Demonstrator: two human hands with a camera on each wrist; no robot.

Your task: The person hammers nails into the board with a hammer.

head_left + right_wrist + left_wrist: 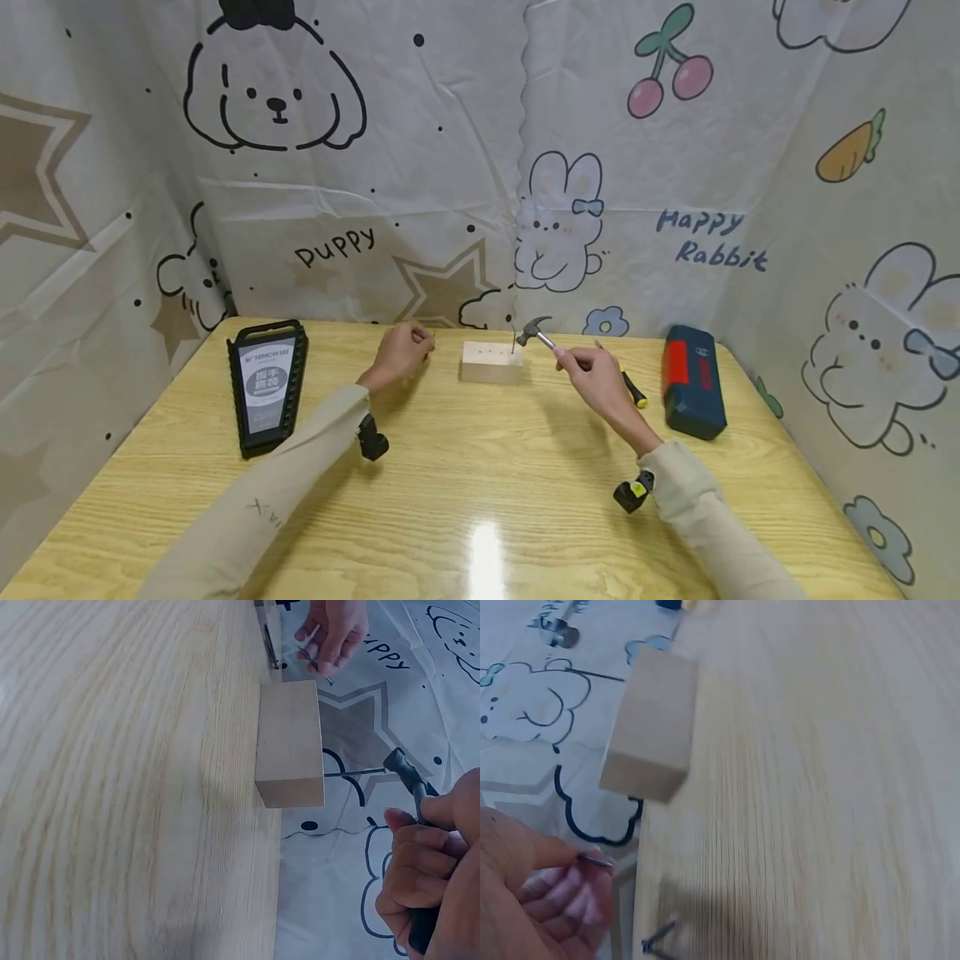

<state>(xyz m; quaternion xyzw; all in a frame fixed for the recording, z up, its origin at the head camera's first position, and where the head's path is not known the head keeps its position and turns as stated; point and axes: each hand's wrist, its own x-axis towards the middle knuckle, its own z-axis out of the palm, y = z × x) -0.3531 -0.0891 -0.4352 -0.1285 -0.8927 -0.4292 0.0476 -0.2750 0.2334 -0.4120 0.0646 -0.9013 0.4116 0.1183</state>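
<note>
A pale wooden block (491,373) lies on the table between my hands, with a row of small holes in its top. One long nail (356,772) stands upright in it near the right end. My right hand (600,385) grips a small claw hammer (409,776) by the handle; in the right wrist view the hammer's head is right at the nail's head. Left of the block, my left hand (401,354) pinches a thin metal nail (596,860) between thumb and fingers. Loose nails (658,939) lie on the table close to that hand.
At the left stands a black wrench-set holder (267,383) with a printed label. A blue and red tool case (693,383) sits at the right. Partly behind my right hand lies a black and yellow screwdriver (636,390). Printed cloth (450,167) hangs along the table's back edge.
</note>
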